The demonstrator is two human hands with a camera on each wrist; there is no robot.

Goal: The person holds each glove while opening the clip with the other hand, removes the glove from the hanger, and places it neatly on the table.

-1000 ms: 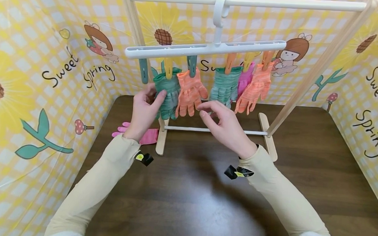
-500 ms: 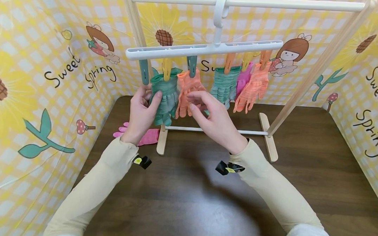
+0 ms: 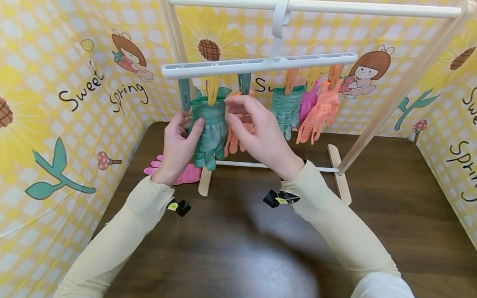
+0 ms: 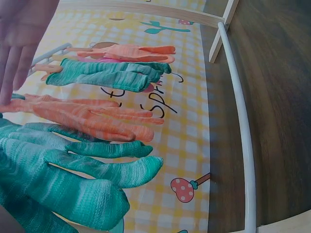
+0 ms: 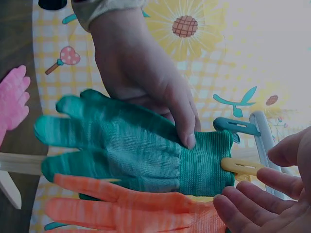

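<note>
A green knitted glove (image 3: 209, 132) hangs by its cuff from a yellow clothespin (image 3: 212, 91) on a white hanger (image 3: 218, 67). My left hand (image 3: 179, 139) holds that glove at its left edge; the right wrist view shows the thumb lying on the front near the ribbed cuff (image 5: 206, 162). Just right of the cuff is my right hand (image 3: 261, 130), fingers loosely bent and nothing in them. Its fingertips are close to the yellow clothespin in the right wrist view. Behind it hangs an orange glove (image 3: 232, 142), partly hidden, on a dark green clothespin (image 3: 244, 83).
A bare dark green clothespin (image 3: 183, 94) hangs at the hanger's left end. Farther right hang another green glove (image 3: 285, 109), a magenta glove (image 3: 306, 103) and an orange glove (image 3: 322, 110). A pink glove (image 3: 190, 174) lies on the table beside the wooden rack's left foot (image 3: 205, 183).
My right hand has moved left and up, from beside the orange glove to the green glove's cuff. The green glove, still in my left hand, has come slightly forward and turned its front more toward me.
</note>
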